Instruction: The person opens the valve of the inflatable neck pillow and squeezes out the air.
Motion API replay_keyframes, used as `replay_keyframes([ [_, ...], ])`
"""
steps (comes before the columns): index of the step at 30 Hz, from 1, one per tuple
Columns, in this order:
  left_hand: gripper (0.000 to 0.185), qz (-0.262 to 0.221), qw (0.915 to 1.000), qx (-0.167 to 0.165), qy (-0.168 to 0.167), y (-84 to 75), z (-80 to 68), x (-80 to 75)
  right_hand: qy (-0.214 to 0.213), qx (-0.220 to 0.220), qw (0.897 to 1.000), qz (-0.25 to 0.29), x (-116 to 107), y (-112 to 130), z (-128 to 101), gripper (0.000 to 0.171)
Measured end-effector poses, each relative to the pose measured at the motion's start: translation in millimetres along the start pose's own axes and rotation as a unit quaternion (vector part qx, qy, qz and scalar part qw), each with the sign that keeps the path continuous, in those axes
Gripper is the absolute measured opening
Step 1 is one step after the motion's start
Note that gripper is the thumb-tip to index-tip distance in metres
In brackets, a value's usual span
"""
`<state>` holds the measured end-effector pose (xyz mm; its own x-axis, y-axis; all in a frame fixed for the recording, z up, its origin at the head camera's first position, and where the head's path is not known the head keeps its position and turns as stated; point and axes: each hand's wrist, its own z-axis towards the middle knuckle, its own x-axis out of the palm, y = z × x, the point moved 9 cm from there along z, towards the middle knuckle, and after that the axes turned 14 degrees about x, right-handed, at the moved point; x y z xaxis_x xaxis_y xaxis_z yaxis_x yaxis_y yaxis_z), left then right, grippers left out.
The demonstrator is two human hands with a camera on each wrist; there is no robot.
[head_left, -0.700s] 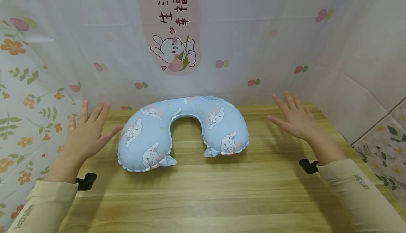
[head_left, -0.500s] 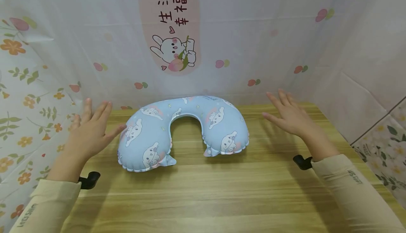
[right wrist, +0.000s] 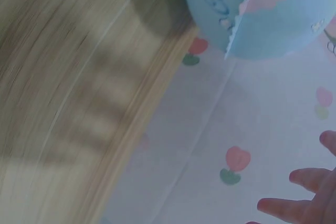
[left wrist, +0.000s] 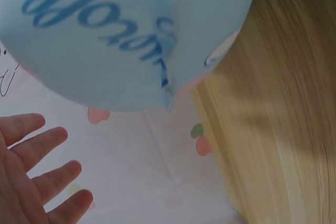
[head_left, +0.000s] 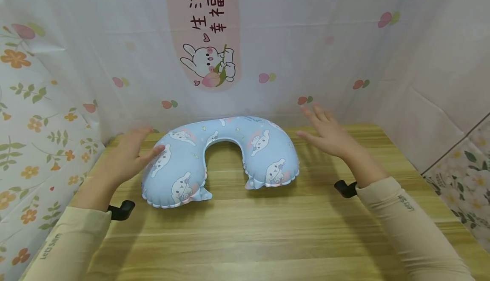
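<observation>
A light-blue inflatable neck pillow (head_left: 176, 149) with white cartoon puppies lies on the wooden table, its U opening toward me. My left hand (head_left: 124, 155) is at its left end, thumb overlapping the pillow's edge in the head view. On the other side, my right hand (head_left: 329, 136) hovers with straight, spread fingers a short way from the pillow's right end. The left wrist view shows the left fingers (left wrist: 44, 145) extended beside the pillow's seamed, lettered side (left wrist: 105, 35). In the right wrist view the right fingertips (right wrist: 302, 177) point toward the pillow (right wrist: 273, 24) with a gap between.
The wood-grain table (head_left: 245, 238) runs back to a white printed curtain (head_left: 287, 51) with a rabbit drawing. Flower-patterned sheeting (head_left: 38, 115) borders the left, and pale sheeting (head_left: 440, 60) the right. Black wrist-camera mounts (head_left: 122, 210) stick out beneath both wrists.
Both hands have moved inward toward the pillow's two ends, the right hand moving left and the left hand moving right. The pillow stays in place.
</observation>
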<state>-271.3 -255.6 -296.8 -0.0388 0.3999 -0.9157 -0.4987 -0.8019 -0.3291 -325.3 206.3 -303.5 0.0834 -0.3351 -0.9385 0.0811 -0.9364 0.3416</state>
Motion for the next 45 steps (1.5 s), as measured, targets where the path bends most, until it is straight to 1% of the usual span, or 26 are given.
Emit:
replay_keyframes([
  [2, 0.084, -0.016, 0.9998, 0.001, 0.006, -0.4, 1.7, 3.7, 0.004, -0.007, 1.000, 0.010, 3, 6, 1, 0.082],
  [7, 0.086, -0.040, 0.9985, -0.022, 0.031, 0.2, 3.8, 9.2, 0.011, -0.023, 0.999, 0.025, 11, 19, 6, 0.082],
  [14, 0.082, -0.048, 0.9971, -0.024, 0.055, 1.5, 6.7, 17.4, 0.036, -0.045, 0.998, 0.037, 26, 39, 7, 0.085],
  [22, 0.082, -0.062, 0.9956, -0.035, 0.061, 5.5, 5.2, 24.3, 0.055, -0.098, 0.993, 0.046, 39, 61, 4, 0.083],
  [29, 0.083, -0.077, 0.9934, -0.048, 0.070, 7.2, 2.5, 27.6, 0.075, -0.098, 0.990, 0.064, 45, 65, 3, 0.084],
  [35, 0.081, -0.082, 0.9936, -0.041, 0.066, 6.4, 0.9, 28.8, 0.088, -0.102, 0.988, 0.070, 47, 70, 1, 0.087],
  [40, 0.081, -0.076, 0.9947, -0.036, 0.060, 5.8, 0.8, 28.5, 0.093, -0.106, 0.987, 0.073, 49, 72, 1, 0.088],
  [45, 0.082, -0.070, 0.9952, -0.037, 0.058, 5.8, 0.5, 28.4, 0.095, -0.106, 0.987, 0.072, 50, 73, 1, 0.090],
])
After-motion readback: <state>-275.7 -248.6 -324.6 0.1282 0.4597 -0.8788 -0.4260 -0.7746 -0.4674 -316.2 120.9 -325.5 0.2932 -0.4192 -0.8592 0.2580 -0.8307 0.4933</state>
